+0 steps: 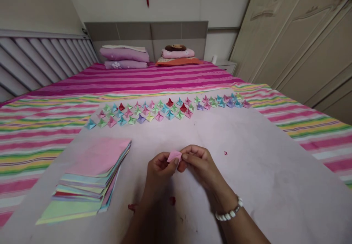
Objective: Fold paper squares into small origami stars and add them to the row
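Round my right wrist (pixel 226 202), in the lower right of the frame, I wear a bracelet (pixel 232 213) of chunky white beads, blocky with softened edges, strung close together in a single row; among them sits a small greyish piece, perhaps metal, though it shows too small and soft for me to be sure. My left forearm (pixel 147 204), near the bottom centre, and my right forearm (pixel 243 225), towards the lower right, are both bare to the picture's bottom edge, each narrowing at the wrist into a bare, ungloved hand.
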{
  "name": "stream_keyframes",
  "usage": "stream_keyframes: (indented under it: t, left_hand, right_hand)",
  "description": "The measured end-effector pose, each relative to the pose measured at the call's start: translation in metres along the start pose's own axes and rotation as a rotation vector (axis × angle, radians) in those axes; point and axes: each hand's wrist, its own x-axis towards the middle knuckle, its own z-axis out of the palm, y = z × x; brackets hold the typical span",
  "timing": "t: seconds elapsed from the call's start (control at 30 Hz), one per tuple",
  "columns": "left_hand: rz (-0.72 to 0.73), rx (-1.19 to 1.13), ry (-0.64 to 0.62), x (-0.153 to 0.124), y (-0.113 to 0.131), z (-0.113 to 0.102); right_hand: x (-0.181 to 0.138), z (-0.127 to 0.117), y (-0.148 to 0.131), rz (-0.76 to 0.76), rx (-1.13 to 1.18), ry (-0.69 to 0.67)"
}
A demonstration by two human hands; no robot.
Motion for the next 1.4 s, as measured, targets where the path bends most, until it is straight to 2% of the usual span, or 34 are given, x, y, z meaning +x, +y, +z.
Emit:
stream_keyframes:
  t: [0.37,0.63,0.83,0.97,1.2,1.4]
  left_hand:
    - [0.027,-0.025,0.028,-0.002,-0.007,0.004]
    - [0.051,0.055,0.058,-0.005,-0.008,0.007]
    - [0.039,0.055,0.106,-0.004,-0.011,0.009]
    - [0.096,0.047,0.12,-0.003,-0.011,0.005]
    - [0.161,0.1,0.075,-0.005,-0.008,0.002]
    - [0.133,0.027,0.018,-0.003,-0.014,0.001]
  right_hand:
    - [0.001,-0.001,0.002,0.016,-0.066,0.027]
    - [0.002,0.002,0.001,-0.054,-0.216,0.018]
    - [0.002,0.0,0.005,-0.089,-0.194,0.076]
    - [0.003,0.001,0.006,-0.063,-0.143,0.062]
    - [0.002,0.001,0.003,-0.046,-0.145,0.073]
    - [0.001,0.002,0.0,-0.055,-0.107,0.097]
